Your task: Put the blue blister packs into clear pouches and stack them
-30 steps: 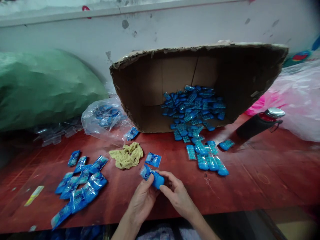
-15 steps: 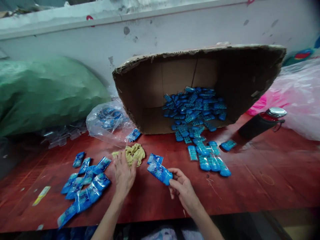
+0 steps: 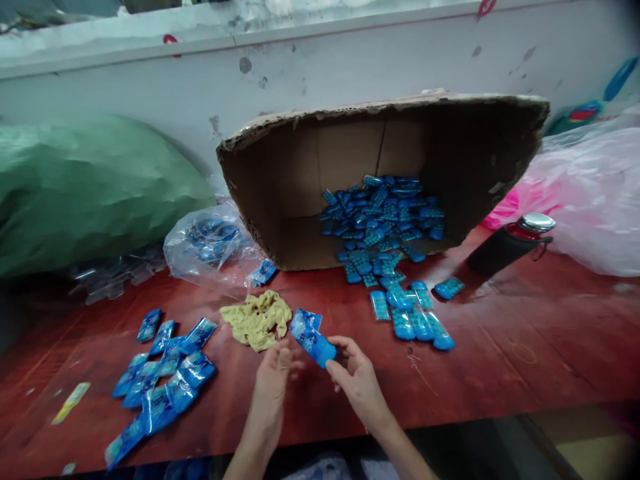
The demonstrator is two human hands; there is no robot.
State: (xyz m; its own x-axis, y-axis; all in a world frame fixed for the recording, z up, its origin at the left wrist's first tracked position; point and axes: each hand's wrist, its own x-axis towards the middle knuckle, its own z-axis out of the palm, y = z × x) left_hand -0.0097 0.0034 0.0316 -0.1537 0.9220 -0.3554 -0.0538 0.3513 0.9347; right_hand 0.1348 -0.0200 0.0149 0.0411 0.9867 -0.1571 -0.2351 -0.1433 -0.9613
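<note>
My right hand (image 3: 354, 373) pinches the lower right end of a blue packet (image 3: 314, 343), which overlaps another blue packet (image 3: 314, 320) behind it. Left of that packet is my left hand (image 3: 276, 377), its fingers blurred and curled, so whether they touch anything is unclear. A crumpled yellow cloth (image 3: 257, 320) lies just beyond my left hand. On the left of the red table (image 3: 240, 413) several filled blue packets (image 3: 170, 380) lie in a loose group. To the right, several blue cases with clear covers (image 3: 410, 313) spread out from the box.
A large cardboard box (image 3: 280, 173) on its side holds a heap of blue cases (image 3: 385, 210). Around it are a green sack (image 3: 95, 193), a clear bag (image 3: 210, 243), a dark bottle (image 3: 505, 247) and a pink-white bag (image 3: 595, 200).
My left hand has left the yellow cloth and moved right and nearer me, towards the held packet. My right hand still holds the packet. The view has shifted slightly.
</note>
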